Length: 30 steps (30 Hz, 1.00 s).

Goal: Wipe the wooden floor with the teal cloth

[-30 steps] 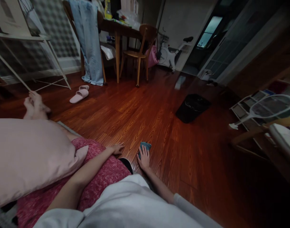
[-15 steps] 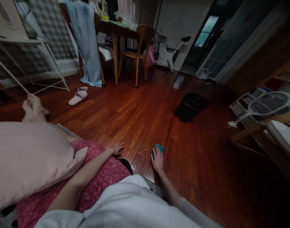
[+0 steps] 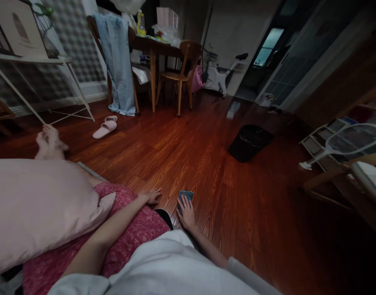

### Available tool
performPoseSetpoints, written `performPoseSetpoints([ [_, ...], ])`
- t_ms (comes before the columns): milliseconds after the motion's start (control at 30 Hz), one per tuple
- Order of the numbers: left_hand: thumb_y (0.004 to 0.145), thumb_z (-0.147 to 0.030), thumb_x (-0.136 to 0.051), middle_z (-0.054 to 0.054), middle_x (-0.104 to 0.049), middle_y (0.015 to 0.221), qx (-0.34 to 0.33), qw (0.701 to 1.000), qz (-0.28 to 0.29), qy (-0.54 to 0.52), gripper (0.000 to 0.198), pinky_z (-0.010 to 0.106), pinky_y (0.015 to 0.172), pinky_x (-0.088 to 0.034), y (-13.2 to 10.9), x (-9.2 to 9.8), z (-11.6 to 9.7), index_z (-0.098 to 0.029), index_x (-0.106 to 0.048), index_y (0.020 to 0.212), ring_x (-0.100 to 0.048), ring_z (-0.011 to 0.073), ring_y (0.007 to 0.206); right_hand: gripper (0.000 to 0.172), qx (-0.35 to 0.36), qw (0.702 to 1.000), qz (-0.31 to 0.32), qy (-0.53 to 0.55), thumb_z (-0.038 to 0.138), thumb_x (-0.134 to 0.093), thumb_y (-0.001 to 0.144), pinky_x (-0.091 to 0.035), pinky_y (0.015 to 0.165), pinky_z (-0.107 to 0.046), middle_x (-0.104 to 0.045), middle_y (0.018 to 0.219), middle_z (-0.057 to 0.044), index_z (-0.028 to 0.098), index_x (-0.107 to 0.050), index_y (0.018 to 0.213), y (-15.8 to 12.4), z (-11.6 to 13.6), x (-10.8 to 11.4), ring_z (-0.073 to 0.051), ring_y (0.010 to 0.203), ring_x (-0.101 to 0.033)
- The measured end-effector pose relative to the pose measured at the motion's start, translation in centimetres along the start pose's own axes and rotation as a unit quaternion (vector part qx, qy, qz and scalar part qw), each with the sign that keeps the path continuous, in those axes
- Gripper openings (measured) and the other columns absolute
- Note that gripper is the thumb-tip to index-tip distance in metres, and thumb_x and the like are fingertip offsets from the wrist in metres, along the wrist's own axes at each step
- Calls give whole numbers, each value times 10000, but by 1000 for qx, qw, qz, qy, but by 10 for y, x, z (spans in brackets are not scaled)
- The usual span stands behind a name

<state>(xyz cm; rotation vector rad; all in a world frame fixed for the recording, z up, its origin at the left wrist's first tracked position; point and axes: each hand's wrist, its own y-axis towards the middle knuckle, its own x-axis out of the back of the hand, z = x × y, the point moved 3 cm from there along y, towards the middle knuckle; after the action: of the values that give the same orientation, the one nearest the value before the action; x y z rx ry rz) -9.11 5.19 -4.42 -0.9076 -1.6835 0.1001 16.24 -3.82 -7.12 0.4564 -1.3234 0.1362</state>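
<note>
A folded blue cloth lies on the wooden floor, close to the mat I am on. My right hand is flat on top of it, fingers spread and pointing forward, covering its near part. My left hand rests palm down at the floor's near edge, a short way left of the cloth. Its fingers are stretched out and nothing is in them. My left forearm crosses pink-red patterned fabric over my lap. A pale pink pillow lies on my legs at the left.
A black trash bin stands ahead to the right. Pink slippers sit ahead to the left, near a white-legged table. Farther back are a wooden chair and an exercise bike. A white racket is at the right.
My right hand has slid left across the floor with the blue cloth under it, nearer my left hand. My left hand stays in place. The view has shifted slightly.
</note>
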Motion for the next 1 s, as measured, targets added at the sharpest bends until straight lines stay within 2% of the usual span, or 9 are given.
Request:
performPoseSetpoints([
  [133,847,-385,-661,142,-175,1639,-2,1000,-6,-2,759,493,1179,-237,1,-1,0,-205,-381,1529,-162,351,1499,559,46,999,20,6,396,-381,1003,-244,1193,-415,-320,1617,-21,323,-292,1549,-35,-16,15,-186,1487,-261],
  [267,852,-416,-660,141,-176,1639,-3,1000,-9,-1,761,490,1180,-232,1,-1,0,-218,-376,1530,-164,344,1500,544,-26,999,13,-14,391,-349,1002,-238,1193,-444,-329,1613,-31,311,-325,1539,-47,-57,21,-199,1482,-277],
  [367,861,-416,-648,146,-178,1638,-5,1000,-5,3,746,489,1177,-243,0,0,0,-206,-383,1526,-174,348,1497,542,-116,993,-11,-24,415,-302,1000,-229,1189,-469,-343,1605,-62,260,-398,1511,-36,-82,17,-220,1486,-267],
  [433,861,-404,-642,153,-178,1637,-6,1000,-3,7,744,494,1175,-249,0,1,-1,-189,-386,1525,-180,353,1495,565,-175,984,-32,-27,427,-272,997,-220,1185,-491,-371,1586,-102,208,-439,1490,-21,-88,11,-242,1484,-268],
  [567,846,-396,-649,133,-207,1635,-4,1000,-5,15,741,508,1176,-246,-1,1,-2,-210,-401,1519,-179,352,1496,606,-239,968,-65,-28,447,-252,990,-193,1178,-542,-376,1572,-162,151,-454,1479,8,-75,-5,-282,1483,-261],
  [700,847,-414,-652,113,-217,1639,0,1000,-6,16,732,488,1180,-252,-1,1,-1,-236,-410,1515,-177,342,1498,576,-158,986,-40,-22,442,-302,989,-197,1186,-516,-361,1588,-128,190,-443,1488,21,-39,-13,-267,1489,-249],
  [833,850,-388,-658,141,-192,1637,3,1000,-4,13,744,512,1174,-256,-2,1,-1,-212,-397,1524,-186,363,1491,549,-63,998,-17,-12,433,-322,1000,-229,1188,-477,-317,1616,-68,263,-385,1518,9,-10,-6,-230,1493,-247],
  [933,852,-370,-668,149,-171,1638,3,1000,-2,10,745,512,1174,-254,-2,1,-2,-205,-394,1525,-170,362,1494,546,2,1000,8,1,420,-333,1007,-245,1189,-444,-317,1617,-43,292,-335,1538,-11,-6,3,-208,1492,-254],
  [1000,856,-357,-672,146,-156,1641,2,1000,-1,9,742,490,1183,-238,-1,0,-2,-203,-391,1526,-156,347,1499,553,41,999,22,8,417,-347,1007,-252,1188,-426,-325,1614,-27,314,-300,1549,-26,-16,9,-197,1491,-256],
])
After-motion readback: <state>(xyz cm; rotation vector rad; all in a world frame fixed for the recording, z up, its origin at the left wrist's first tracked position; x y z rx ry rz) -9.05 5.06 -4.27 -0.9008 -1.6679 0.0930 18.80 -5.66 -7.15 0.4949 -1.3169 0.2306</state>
